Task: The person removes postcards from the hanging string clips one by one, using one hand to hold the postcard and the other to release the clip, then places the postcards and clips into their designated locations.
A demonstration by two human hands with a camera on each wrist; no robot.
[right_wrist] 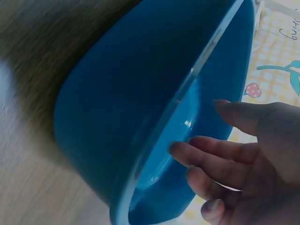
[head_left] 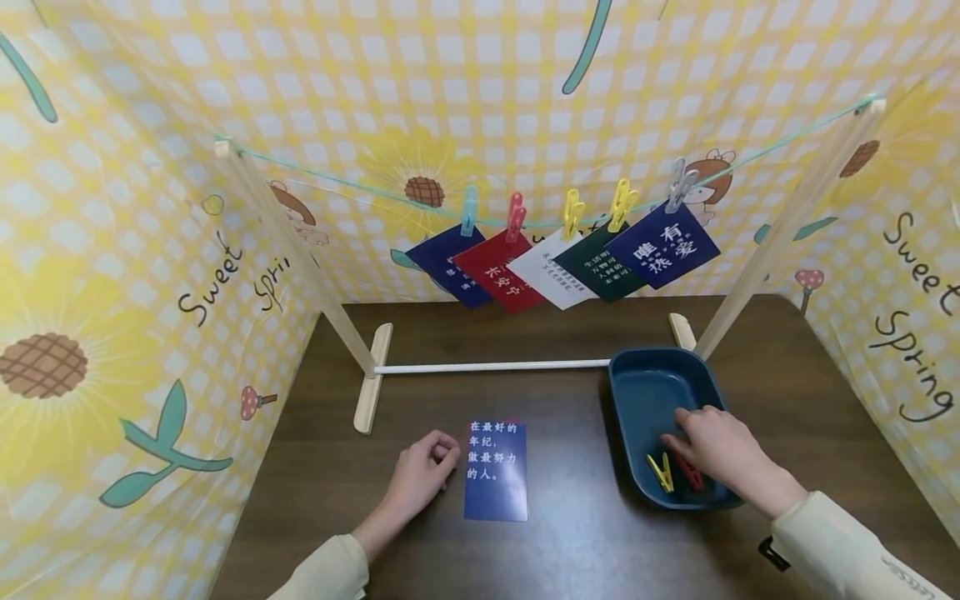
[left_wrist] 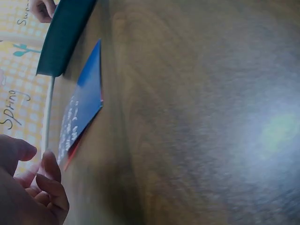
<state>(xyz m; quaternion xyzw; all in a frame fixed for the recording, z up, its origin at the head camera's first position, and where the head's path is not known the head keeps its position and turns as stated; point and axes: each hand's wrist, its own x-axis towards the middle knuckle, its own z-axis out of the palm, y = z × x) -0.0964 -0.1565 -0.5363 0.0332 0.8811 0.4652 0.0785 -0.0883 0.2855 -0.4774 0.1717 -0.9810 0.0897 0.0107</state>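
Observation:
My right hand (head_left: 712, 446) reaches into a dark blue plastic basin (head_left: 626, 421), its fingers apart and slightly bent with nothing between them. Below those fingers lie a red clothespin (head_left: 688, 472) and a yellow clothespin (head_left: 661, 472); the right wrist view does not show them. On the table my left hand (head_left: 423, 471) rests loosely curled and holds nothing. Just right of it lies a blue card (head_left: 497, 492) with white characters, apart from the fingers. A red edge (left_wrist: 72, 152) shows beneath this card in the left wrist view.
Wooden posts (head_left: 348, 337) carry a green string (head_left: 322, 173) across the back. Several overlapping cards hang from it by clothespins, among them a red card (head_left: 498, 271) and a dark green card (head_left: 600, 265). A white rod (head_left: 487, 367) joins the stand's feet behind the blue card.

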